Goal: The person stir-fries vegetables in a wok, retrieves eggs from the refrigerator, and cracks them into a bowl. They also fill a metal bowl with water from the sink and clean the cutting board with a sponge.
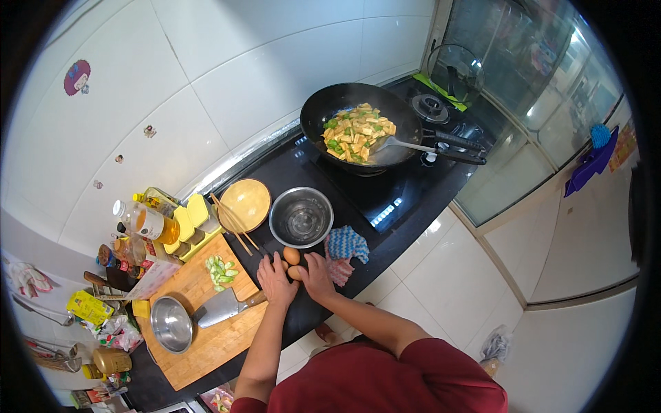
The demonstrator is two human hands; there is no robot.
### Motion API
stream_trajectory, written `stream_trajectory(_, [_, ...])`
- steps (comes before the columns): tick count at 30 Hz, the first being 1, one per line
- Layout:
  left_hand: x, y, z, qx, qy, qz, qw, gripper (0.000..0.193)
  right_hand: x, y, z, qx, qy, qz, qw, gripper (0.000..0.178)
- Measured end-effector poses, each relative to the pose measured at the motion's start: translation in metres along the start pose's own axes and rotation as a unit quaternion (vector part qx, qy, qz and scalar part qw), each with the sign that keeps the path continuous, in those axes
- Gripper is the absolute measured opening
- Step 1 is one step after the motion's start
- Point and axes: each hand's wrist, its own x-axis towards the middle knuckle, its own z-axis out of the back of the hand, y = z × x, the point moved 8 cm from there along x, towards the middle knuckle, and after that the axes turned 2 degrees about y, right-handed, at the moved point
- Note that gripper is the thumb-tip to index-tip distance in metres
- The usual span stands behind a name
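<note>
Several brown eggs sit together on the black counter, between my two hands. My left hand rests at their left side, its fingers stretched out and apart, the inner edge against an egg. On the other side my right hand is open, with its thumb side touching the nearest egg. Just beyond the eggs stands a steel bowl. A cleaver lies on the wooden cutting board, left of my left hand, near some sliced green vegetable.
A wok of food on the stove holds a spatula; its handles point right. Cloths lie right of the bowl. Chopsticks rest across a round yellow plate. Another steel bowl, bottles and seasoning boxes stand left.
</note>
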Motion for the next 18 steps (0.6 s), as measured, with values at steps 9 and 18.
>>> stream_trajectory(9, [-0.013, -0.006, 0.012, 0.012, 0.010, 0.017, 1.000, 0.108, 0.080, 0.099, 0.263, -0.255, -0.120, 0.191, 0.940, 0.053])
stream_trajectory(18, [-0.021, -0.035, 0.010, 0.015, 0.004, -0.004, 1.000, 0.117, 0.199, -0.003, 0.401, -0.561, 0.071, 0.055, 0.823, 0.045])
